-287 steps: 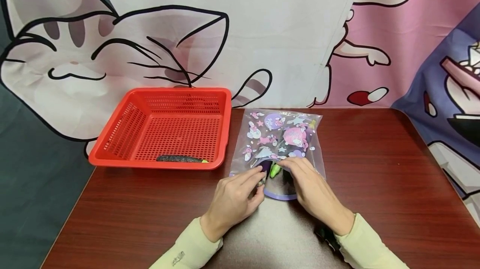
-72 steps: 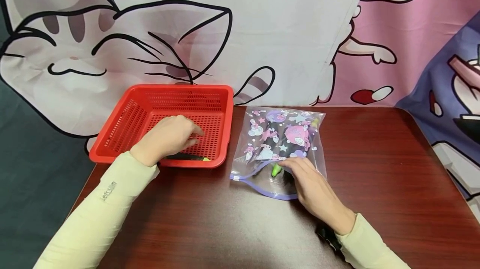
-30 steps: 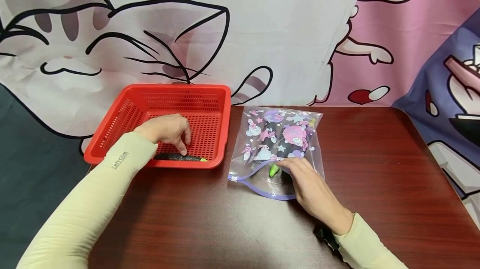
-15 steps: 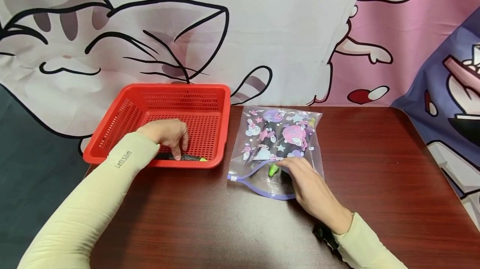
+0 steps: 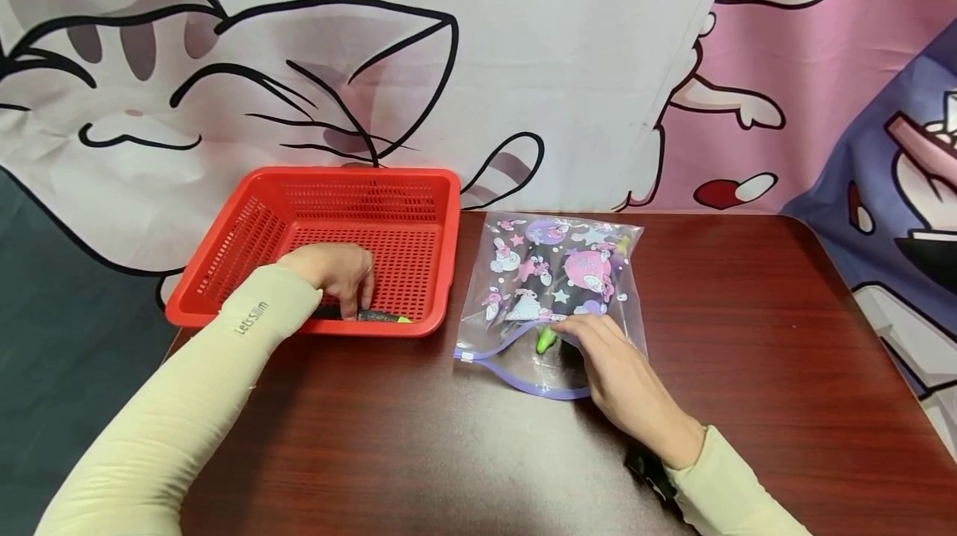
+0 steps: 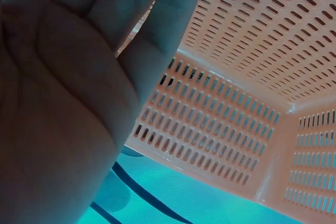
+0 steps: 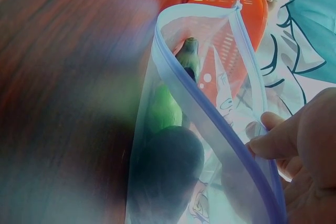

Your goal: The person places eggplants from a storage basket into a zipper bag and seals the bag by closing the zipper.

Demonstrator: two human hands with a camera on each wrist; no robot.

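Note:
My left hand [image 5: 340, 270] reaches into the red plastic basket [image 5: 452, 270]. Its fingers point down and grip a dark, rough-skinned cucumber [image 5: 381, 316] with a bright green tip, lying along the near wall. The fingertips lie outside the left wrist view, where the palm [image 6: 58, 87] covers the left side. My right hand [image 5: 616, 374] pinches the upper lip of a clear printed zip bag [image 5: 478, 312], holding its mouth apart. Inside the bag lie dark vegetables; a green end [image 5: 547, 340] shows at the mouth. The right wrist view shows a dark rounded end [image 7: 168, 166] and a stem [image 7: 190, 51].
A dark red wooden table [image 5: 419, 453] carries both basket and bag, the basket on the left. A cartoon-printed cloth [image 5: 583, 62] hangs behind the table's far edge. The bag's white slider [image 5: 467, 356] sits at its left corner.
The left hand has gone from the bag to the basket, then lowered, its fingers closing round the cucumber. The right hand keeps holding the bag's lip at about the same place.

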